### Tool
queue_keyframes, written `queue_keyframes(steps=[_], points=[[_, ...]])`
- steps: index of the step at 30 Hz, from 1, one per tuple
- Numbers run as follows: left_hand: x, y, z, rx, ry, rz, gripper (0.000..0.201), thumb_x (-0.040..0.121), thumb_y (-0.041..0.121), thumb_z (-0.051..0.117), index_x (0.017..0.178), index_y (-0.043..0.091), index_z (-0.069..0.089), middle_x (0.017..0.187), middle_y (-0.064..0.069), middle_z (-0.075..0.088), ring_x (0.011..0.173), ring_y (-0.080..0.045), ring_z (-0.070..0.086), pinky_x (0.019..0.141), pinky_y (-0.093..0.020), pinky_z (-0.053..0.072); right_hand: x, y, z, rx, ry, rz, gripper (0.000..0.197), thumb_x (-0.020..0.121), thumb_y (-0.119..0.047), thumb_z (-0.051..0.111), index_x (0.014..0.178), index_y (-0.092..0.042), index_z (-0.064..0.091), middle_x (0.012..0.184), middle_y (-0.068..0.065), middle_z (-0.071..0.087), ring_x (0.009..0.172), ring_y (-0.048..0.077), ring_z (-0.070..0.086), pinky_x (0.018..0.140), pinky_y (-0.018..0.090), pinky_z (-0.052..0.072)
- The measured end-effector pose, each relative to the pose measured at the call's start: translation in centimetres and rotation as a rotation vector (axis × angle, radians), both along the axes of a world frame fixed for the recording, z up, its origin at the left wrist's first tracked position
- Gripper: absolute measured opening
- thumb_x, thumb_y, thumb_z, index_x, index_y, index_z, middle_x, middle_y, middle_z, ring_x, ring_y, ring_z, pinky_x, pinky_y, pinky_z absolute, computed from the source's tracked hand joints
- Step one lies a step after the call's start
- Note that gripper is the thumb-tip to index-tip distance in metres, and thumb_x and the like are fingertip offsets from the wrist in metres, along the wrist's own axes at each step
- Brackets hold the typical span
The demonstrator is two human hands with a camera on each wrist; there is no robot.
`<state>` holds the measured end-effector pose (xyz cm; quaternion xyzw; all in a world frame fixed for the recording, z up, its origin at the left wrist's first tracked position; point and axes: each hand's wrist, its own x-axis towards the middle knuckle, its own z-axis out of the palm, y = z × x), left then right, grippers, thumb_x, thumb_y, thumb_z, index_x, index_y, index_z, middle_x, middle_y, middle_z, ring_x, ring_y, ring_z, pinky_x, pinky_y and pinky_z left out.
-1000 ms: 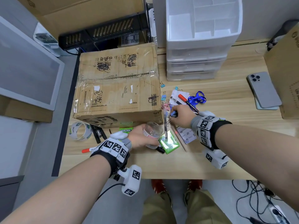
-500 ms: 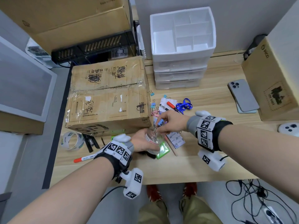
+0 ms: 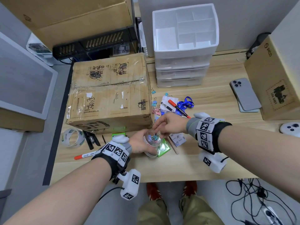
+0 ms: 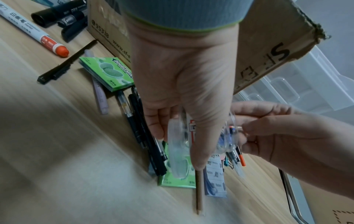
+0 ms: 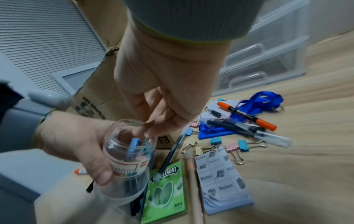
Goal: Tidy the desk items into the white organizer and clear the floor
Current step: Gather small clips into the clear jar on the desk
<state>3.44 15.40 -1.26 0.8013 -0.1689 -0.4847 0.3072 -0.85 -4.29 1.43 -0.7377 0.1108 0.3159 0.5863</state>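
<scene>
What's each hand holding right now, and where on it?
The left hand grips the clear jar around its side, thumb across the label. The right hand has its fingertips at the jar's mouth; whether they still pinch a clip cannot be told.

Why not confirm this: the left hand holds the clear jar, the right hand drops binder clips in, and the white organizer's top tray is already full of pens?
Not quite. The left hand does hold the clear jar and the right hand is at its mouth, but the head view shows the white organizer with bare top compartments; no pens are in it.
</scene>
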Motion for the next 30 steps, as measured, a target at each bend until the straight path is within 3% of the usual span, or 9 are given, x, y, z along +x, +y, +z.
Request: queue_keyframes(steps=[2, 5, 10, 16, 19, 25, 30], points=[[0.3, 0.4, -0.2, 0.010, -0.017, 0.010, 0.071, 0.058, 0.015, 0.094, 0.119, 0.020, 0.059, 0.107, 0.007, 0.072, 0.096, -0.010, 0.069, 0.081, -0.021, 0.055, 0.3, -1.0, -0.3, -0.050, -0.018, -0.144, 0.016, 0.088, 0.002, 0.062, 0.095, -0.010, 0.070, 0.093, 0.017, 0.076, 0.075, 0.024, 0.070, 0.080, 0.039, 0.060], [0.6, 0.9, -0.2, 0.020, -0.034, 0.005, 0.068, 0.059, 0.016, 0.094, 0.118, 0.019, 0.060, 0.108, 0.007, 0.071, 0.098, -0.012, 0.068, 0.082, -0.020, 0.053, 0.5, -3.1, -1.6, -0.309, -0.045, -0.254, 0.014, 0.089, 0.001, 0.058, 0.089, -0.008, 0.068, 0.090, 0.015, 0.075, 0.076, 0.023, 0.071, 0.081, 0.040, 0.061], [0.7, 1.6, -0.2, 0.055, -0.054, 0.008, 0.067, 0.059, 0.020, 0.094, 0.118, 0.022, 0.060, 0.108, 0.009, 0.070, 0.097, -0.009, 0.067, 0.081, -0.019, 0.053, -0.5, -4.9, -3.8, -0.578, -0.049, -0.087, 0.019, 0.086, -0.002, 0.054, 0.078, -0.017, 0.063, 0.083, 0.001, 0.066, 0.083, 0.022, 0.064, 0.083, 0.033, 0.057], [0.6, 2.0, -0.5, 0.074, -0.089, -0.002, 0.064, 0.060, 0.022, 0.093, 0.114, 0.024, 0.061, 0.106, 0.012, 0.070, 0.094, -0.007, 0.066, 0.069, -0.007, 0.045, -1.1, -3.2, -5.4, -0.613, -0.144, 0.031, 0.024, 0.081, -0.001, 0.058, 0.097, -0.018, 0.065, 0.085, -0.012, 0.061, 0.084, 0.015, 0.061, 0.076, 0.027, 0.051], [0.7, 2.2, -0.7, 0.068, -0.073, 0.003, 0.063, 0.061, 0.020, 0.093, 0.116, 0.022, 0.061, 0.104, 0.012, 0.070, 0.092, -0.006, 0.066, 0.069, -0.006, 0.046, -0.9, -2.5, -5.6, -0.709, -0.183, 0.083, 0.024, 0.081, -0.003, 0.061, 0.100, -0.018, 0.064, 0.094, -0.004, 0.063, 0.087, 0.020, 0.062, 0.077, 0.035, 0.055], [1.0, 2.4, -0.9, 0.079, -0.053, 0.015, 0.070, 0.060, 0.021, 0.094, 0.121, 0.021, 0.059, 0.109, 0.009, 0.070, 0.099, -0.009, 0.067, 0.081, -0.016, 0.051, -1.4, -2.8, -6.5, -0.815, -0.205, 0.046, 0.033, 0.077, 0.001, 0.058, 0.105, -0.016, 0.063, 0.107, 0.002, 0.056, 0.091, 0.024, 0.057, 0.078, 0.037, 0.053], [1.1, 2.0, -0.3, 0.090, -0.038, 0.004, 0.069, 0.061, 0.019, 0.094, 0.121, 0.020, 0.060, 0.107, 0.011, 0.070, 0.092, -0.001, 0.066, 0.070, -0.007, 0.047, -2.4, -4.9, -6.0, -0.836, -0.176, 0.038, 0.030, 0.074, -0.001, 0.060, 0.098, -0.018, 0.062, 0.101, 0.001, 0.057, 0.085, 0.023, 0.058, 0.073, 0.035, 0.052]])
